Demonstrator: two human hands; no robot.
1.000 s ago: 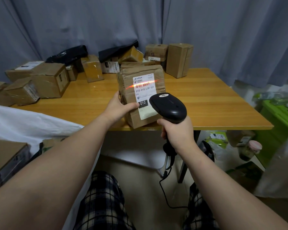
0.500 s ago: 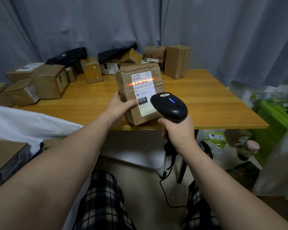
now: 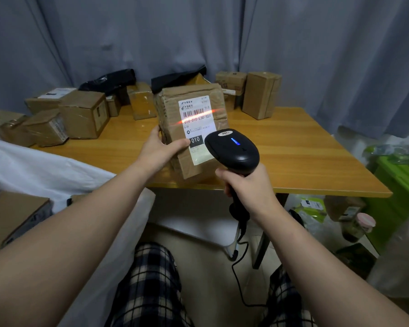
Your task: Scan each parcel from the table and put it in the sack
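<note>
Pale floor shows nearest, between checked trouser legs, crossed by a black cable [image 3: 240,291]. Above it the right hand [image 3: 248,187] has its fingers wrapped round the handle of a black scanner [image 3: 233,149], whose blue light is on. Just left of it, the left hand [image 3: 157,153] clamps the parcel [image 3: 172,105] by its left edge, thumb across the front. The parcel stands on its long axis, slightly tilted, its label [image 3: 198,128] facing the person, over the near edge of the surface [image 3: 305,156]; whether it rests there cannot be told. A red scan line [image 3: 198,115] slants across the barcode. What seems to be the white sack [image 3: 45,166] lies left of and nearer than the parcel, on the holding hand's side, so the drop likely needs only a leftward swing. More boxes [image 3: 83,114] line the far left of the surface, before grey curtains [image 3: 316,55].
</note>
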